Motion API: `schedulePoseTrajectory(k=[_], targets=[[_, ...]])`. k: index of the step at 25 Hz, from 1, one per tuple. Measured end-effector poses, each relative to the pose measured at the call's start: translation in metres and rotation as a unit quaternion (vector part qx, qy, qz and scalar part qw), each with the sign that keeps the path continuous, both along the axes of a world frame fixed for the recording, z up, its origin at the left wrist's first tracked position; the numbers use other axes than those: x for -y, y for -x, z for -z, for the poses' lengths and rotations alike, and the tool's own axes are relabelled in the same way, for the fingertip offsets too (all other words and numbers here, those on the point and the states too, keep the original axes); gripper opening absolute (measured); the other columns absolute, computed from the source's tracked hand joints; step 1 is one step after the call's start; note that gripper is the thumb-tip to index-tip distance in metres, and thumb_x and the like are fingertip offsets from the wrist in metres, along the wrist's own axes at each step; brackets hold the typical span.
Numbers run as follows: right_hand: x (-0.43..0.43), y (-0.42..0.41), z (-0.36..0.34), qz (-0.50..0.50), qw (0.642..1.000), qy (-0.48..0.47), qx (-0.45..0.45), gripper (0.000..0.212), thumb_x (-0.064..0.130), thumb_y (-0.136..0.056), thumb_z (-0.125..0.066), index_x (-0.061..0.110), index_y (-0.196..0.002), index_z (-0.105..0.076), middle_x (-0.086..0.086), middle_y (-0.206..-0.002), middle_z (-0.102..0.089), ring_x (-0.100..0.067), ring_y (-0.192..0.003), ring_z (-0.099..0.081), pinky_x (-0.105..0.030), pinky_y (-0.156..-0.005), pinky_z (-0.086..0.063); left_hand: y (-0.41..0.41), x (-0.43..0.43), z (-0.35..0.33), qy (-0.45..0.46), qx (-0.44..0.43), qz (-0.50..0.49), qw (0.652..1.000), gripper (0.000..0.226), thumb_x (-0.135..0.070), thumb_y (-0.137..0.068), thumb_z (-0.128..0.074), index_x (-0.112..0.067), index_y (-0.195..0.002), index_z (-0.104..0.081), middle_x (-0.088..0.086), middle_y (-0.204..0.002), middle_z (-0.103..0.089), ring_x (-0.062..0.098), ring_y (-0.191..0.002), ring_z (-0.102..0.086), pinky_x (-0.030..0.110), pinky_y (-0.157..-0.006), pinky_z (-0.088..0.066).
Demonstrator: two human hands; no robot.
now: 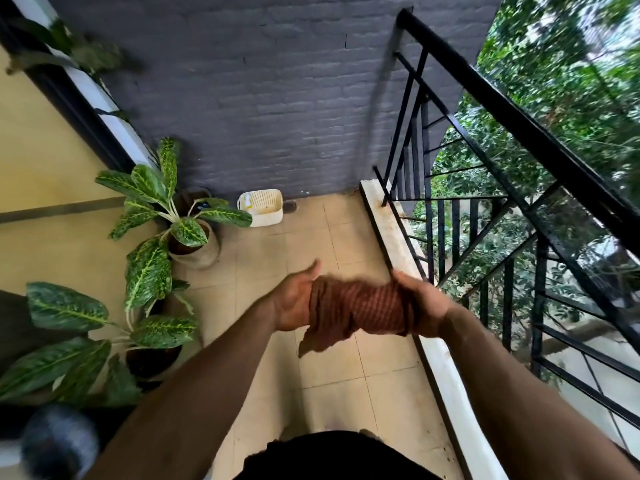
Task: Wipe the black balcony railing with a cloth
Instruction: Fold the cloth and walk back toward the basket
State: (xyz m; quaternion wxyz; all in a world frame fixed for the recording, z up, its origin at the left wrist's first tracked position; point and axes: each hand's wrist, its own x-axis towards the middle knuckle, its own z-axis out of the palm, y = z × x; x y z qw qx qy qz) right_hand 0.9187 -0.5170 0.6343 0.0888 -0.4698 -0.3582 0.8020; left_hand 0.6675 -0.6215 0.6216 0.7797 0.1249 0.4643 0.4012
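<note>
One cloth (360, 306) spans between left hand (294, 303) and right hand (427, 303), gripped by both.

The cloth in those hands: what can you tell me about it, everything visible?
The cloth is rust-brown with darker ribbed stripes, soft-looking fabric, slightly blurred. It is bunched into a thick roll held level between the left hand and the right hand, each gripping one end. A loose corner hangs near the left hand. It is in the air above the tiled floor, clear of the black railing.
</note>
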Motion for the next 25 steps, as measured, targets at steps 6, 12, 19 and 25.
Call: schedulePoseTrajectory(k=[6, 12, 19, 25], targets=[[0.021, -0.018, 0.045, -0.044, 0.997, -0.013, -0.06, 0.063, 0.015, -0.071, -0.084, -0.003, -0.127, -0.064, -0.021, -0.128, -0.068, -0.037, -0.117, -0.066, -0.048, -0.105, -0.049, 0.002, 0.035, 0.041, -0.028, -0.122, -0.013, 0.992, 0.031, -0.014, -0.096, -0.06, 0.0, -0.122, -0.066, 0.019, -0.119, -0.07, 0.035, -0.11, -0.065, 0.048, -0.101, -0.047], [0.041, -0.021, 0.068, 0.029, 0.998, 0.01, -0.06, 0.044, 0.03, -0.09, -0.067, 0.003, -0.124, -0.066, -0.022, -0.121, -0.069, -0.041, -0.114, -0.064, -0.054, -0.1, -0.05, 0.005, 0.056, 0.06, -0.02, -0.15, -0.063, 0.987, 0.026, -0.014, -0.1, -0.056, -0.003, -0.12, -0.069, 0.015, -0.115, -0.072, 0.033, -0.105, -0.068, 0.044, -0.089, -0.053], [0.045, -0.019, 0.088, 0.007, 0.992, -0.048, 0.119, 0.03, 0.008, -0.093, -0.064, 0.006, -0.123, -0.068, -0.013, -0.098, -0.075, -0.028, -0.077, -0.069, -0.036, -0.064, -0.051, 0.003, 0.059, 0.061, 0.009, -0.254, -0.173, 0.951, 0.013, 0.003, -0.088, -0.068, -0.008, -0.089, -0.076, 0.012, -0.09, -0.074, 0.032, -0.094, -0.068, 0.035, -0.074, -0.057], [0.034, -0.004, 0.066, 0.065, 0.964, -0.198, 0.164, 0.047, 0.001, -0.094, -0.063, 0.017, -0.137, -0.055, -0.008, -0.112, -0.065, -0.029, -0.105, -0.066, -0.038, -0.088, -0.057, 0.01, 0.053, 0.048, -0.043, -0.343, -0.162, 0.924, 0.08, 0.006, -0.068, -0.086, -0.026, -0.134, -0.053, 0.005, -0.106, -0.072, 0.014, -0.095, -0.069, 0.027, -0.074, -0.057]])
